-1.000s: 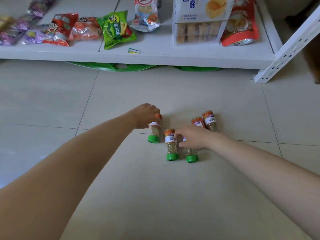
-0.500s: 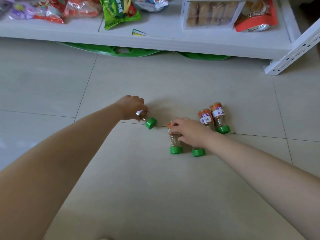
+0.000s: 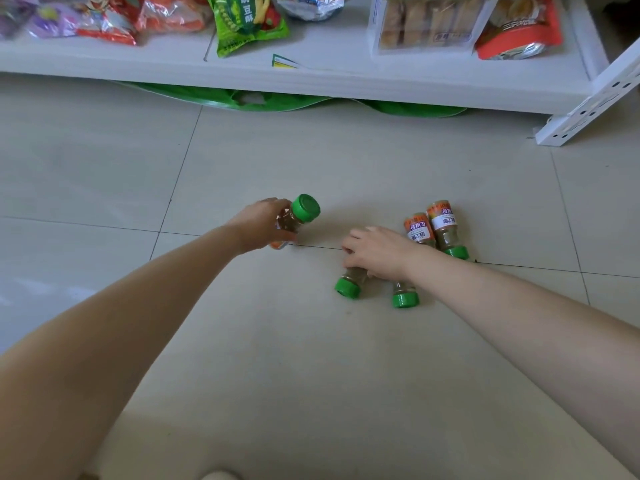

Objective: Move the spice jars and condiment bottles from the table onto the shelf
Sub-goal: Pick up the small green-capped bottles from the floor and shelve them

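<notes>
The left hand (image 3: 258, 225) has its fingers closed around a small glass spice jar with green cap (image 3: 294, 216), lifted off the tiled floor (image 3: 311, 358) and tilted, probably for carrying to the white shelf (image 3: 346, 77). The right hand (image 3: 375, 252) covers another lying jar (image 3: 349, 282); its grip I cannot tell.

Single head-worn view, angled forward and down, floor (image 3: 311, 358) near, shelf (image 3: 329, 81) farther ahead.

A pale beige tiled floor (image 3: 311, 358), crossed by thin dark grout lines, is evenly lit by soft daylight. Well beyond the fingers, a green plastic sheet (image 3: 277, 100) is seen on the floor.
</notes>
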